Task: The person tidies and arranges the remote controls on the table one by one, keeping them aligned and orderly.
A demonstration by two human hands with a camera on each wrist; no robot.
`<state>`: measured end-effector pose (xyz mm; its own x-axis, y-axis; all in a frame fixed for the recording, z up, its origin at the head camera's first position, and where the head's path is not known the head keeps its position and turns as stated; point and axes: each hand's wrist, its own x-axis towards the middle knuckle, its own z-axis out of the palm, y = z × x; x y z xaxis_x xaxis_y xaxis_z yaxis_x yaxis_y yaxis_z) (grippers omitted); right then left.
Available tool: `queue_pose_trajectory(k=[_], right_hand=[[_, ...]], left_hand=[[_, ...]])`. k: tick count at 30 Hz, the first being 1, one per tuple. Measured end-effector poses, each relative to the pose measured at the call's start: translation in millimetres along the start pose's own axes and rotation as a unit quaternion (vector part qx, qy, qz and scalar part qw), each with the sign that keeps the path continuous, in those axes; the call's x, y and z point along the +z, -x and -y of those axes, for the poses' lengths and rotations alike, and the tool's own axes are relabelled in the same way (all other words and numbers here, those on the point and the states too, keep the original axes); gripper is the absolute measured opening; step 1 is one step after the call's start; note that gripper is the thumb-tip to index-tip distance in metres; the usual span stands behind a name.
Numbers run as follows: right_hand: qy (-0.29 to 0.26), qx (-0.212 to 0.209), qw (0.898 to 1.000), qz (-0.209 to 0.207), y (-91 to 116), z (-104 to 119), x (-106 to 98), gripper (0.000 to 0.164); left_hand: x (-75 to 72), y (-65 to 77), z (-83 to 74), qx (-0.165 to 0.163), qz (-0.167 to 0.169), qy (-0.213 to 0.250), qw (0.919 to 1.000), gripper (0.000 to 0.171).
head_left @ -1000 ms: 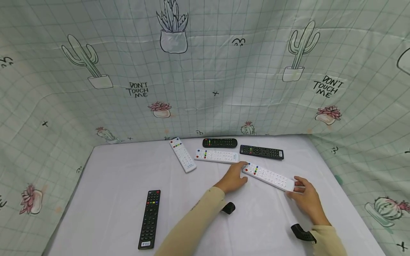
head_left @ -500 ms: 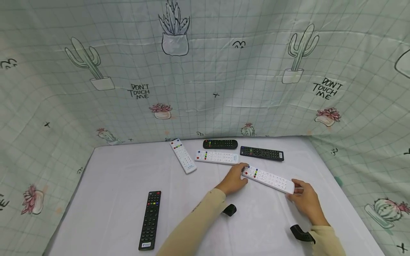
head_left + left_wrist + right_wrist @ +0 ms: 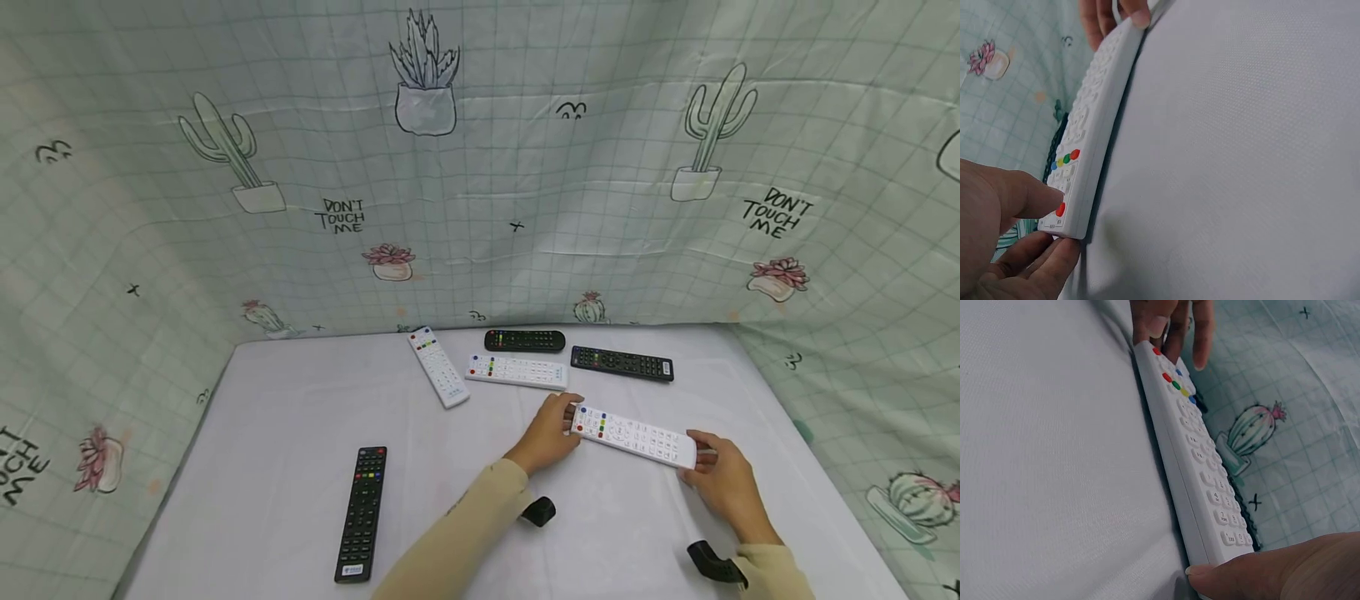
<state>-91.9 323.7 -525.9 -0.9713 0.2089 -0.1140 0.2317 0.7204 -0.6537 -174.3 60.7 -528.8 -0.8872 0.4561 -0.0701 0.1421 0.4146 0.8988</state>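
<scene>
A white remote control (image 3: 633,436) with coloured buttons lies slanted on the white-covered table, its right end nearer to me. My left hand (image 3: 546,433) grips its left end; in the left wrist view the thumb (image 3: 1035,197) lies over the face by the red button, with fingertips at the end edge. At the other end, my right hand (image 3: 723,475) holds it, the thumb (image 3: 1235,575) against the near edge in the right wrist view. The right hand's other fingers are mostly hidden there. Just behind lies a second white remote (image 3: 517,372).
Two black remotes, a rounded one (image 3: 525,340) and a straight one (image 3: 622,364), lie at the back. A third white remote (image 3: 438,367) lies slanted left of them. Another black remote (image 3: 361,515) lies front left. A cactus-print cloth (image 3: 480,167) hangs behind and at both sides.
The gripped white remote has come a little toward me and turned slightly more level, its left end now farther from the white remote behind. Both hands moved with it. The view shifted slightly.
</scene>
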Motion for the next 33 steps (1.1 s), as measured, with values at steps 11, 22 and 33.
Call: queue_pose_trajectory(k=[11, 22, 33], right_hand=[[0.001, 0.0, 1.0, 0.021, 8.8, 5.9, 7.2, 0.066], [-0.016, -0.017, 0.999, 0.048, 14.3, 19.8, 15.7, 0.064], [-0.037, -0.022, 0.997, 0.067, 18.7, 42.7, 35.6, 0.064]], left_hand=[[-5.7, 22.0, 5.2, -0.006, -0.031, 0.028, 0.9991, 0.061], [-23.7, 43.5, 12.4, -0.01, -0.053, 0.03, 0.9981, 0.06], [-51.8, 61.6, 22.8, -0.032, -0.063, 0.011, 0.9974, 0.058]])
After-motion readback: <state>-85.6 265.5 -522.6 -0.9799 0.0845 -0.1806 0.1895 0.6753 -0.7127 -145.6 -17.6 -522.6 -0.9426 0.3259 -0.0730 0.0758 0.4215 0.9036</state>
